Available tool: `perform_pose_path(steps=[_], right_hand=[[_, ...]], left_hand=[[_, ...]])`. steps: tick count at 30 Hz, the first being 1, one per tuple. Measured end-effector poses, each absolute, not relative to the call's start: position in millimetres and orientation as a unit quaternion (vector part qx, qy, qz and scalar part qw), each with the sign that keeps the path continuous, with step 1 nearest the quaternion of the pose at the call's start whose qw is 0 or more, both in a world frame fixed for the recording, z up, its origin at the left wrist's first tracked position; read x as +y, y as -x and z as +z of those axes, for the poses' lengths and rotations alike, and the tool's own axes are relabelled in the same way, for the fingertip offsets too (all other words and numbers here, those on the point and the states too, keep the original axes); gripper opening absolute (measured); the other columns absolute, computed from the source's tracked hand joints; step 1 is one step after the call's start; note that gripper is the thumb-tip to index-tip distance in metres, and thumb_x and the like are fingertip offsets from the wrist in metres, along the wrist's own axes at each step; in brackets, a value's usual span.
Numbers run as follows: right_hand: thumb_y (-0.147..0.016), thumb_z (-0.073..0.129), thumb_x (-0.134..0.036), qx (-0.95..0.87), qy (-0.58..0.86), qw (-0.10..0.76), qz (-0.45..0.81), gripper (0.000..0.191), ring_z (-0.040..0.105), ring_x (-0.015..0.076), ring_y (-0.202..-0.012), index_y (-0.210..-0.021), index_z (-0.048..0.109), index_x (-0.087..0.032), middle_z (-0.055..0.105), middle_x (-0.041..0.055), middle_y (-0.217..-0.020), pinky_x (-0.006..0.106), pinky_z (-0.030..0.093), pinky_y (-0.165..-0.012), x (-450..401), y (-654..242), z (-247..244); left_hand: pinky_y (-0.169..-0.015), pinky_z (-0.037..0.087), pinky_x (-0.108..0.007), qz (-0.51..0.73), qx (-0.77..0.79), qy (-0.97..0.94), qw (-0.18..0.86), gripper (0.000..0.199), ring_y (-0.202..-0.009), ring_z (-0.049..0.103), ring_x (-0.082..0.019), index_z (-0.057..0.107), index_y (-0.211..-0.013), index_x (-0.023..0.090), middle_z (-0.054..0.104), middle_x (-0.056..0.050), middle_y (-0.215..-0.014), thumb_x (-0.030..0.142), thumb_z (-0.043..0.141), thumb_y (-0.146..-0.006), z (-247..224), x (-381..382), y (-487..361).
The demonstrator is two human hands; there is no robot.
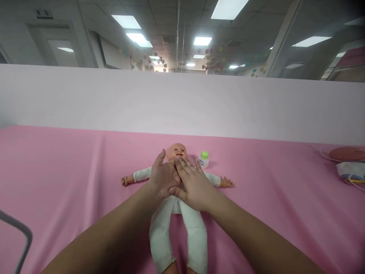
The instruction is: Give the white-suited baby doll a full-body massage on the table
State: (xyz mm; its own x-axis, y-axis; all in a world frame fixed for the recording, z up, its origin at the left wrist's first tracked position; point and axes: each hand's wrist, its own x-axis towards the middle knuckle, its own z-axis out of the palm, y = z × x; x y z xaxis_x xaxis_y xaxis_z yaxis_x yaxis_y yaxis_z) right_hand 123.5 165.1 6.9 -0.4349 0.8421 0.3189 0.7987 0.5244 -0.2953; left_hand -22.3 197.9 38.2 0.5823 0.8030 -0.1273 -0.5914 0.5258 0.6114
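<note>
A baby doll (pixel 178 207) with a white cloth body lies on its back on the pink sheet (pixel 71 179), arms spread wide and legs toward me. Over its chest, my left hand (pixel 165 177) is turned palm up with the fingers stretched out. My right hand (pixel 194 182) lies palm down across the left hand's fingers, its own fingers extended. The two hands touch, and they hide the doll's torso; whether they rest on it I cannot tell. Just beyond my right fingertips stands a small clear bottle (pixel 203 160) with a green cap and a label.
A white wall or ledge (pixel 182 102) runs along the back, with glass above it. At the right edge lie a brown rounded object (pixel 346 153) and a folded white cloth item (pixel 350 171) with tubing or cords. A grey bent metal bar (pixel 21 228) intrudes at lower left.
</note>
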Motion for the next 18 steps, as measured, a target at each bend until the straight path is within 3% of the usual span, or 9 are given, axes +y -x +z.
perform_pose_path(steps=[6,13,18], right_hand=[[-0.097,0.045,-0.074,-0.869,0.447,0.203,0.064,0.099,0.009,0.0338,-0.162,-0.168,0.010,-0.015,0.012,0.0137,-0.173,0.059,0.003,-0.130,153,-114,10],[-0.097,0.044,-0.075,-0.898,0.387,0.205,0.041,0.103,0.001,0.0327,-0.162,-0.167,0.007,-0.009,0.007,0.0161,-0.173,0.058,-0.003,-0.130,145,-102,6],[-0.099,0.041,-0.072,-0.884,0.424,0.197,0.015,0.098,0.004,0.0336,-0.162,-0.167,0.010,-0.010,0.009,0.0152,-0.173,0.058,0.001,-0.131,160,-116,7]], left_hand=[[-0.103,0.055,-0.038,0.490,0.239,-0.267,0.795,0.084,-0.127,0.064,-0.034,0.061,-0.132,0.000,0.067,-0.028,-0.128,0.073,0.036,-0.097,41,224,47],[-0.108,0.052,-0.042,0.457,0.223,-0.254,0.823,0.094,-0.134,0.060,-0.035,0.058,-0.139,0.002,0.065,-0.027,-0.136,0.080,0.027,-0.095,41,216,40],[-0.110,0.048,-0.055,0.408,0.210,-0.241,0.855,0.093,-0.132,0.060,-0.040,0.055,-0.141,0.005,0.066,-0.028,-0.132,0.081,0.031,-0.094,33,200,22]])
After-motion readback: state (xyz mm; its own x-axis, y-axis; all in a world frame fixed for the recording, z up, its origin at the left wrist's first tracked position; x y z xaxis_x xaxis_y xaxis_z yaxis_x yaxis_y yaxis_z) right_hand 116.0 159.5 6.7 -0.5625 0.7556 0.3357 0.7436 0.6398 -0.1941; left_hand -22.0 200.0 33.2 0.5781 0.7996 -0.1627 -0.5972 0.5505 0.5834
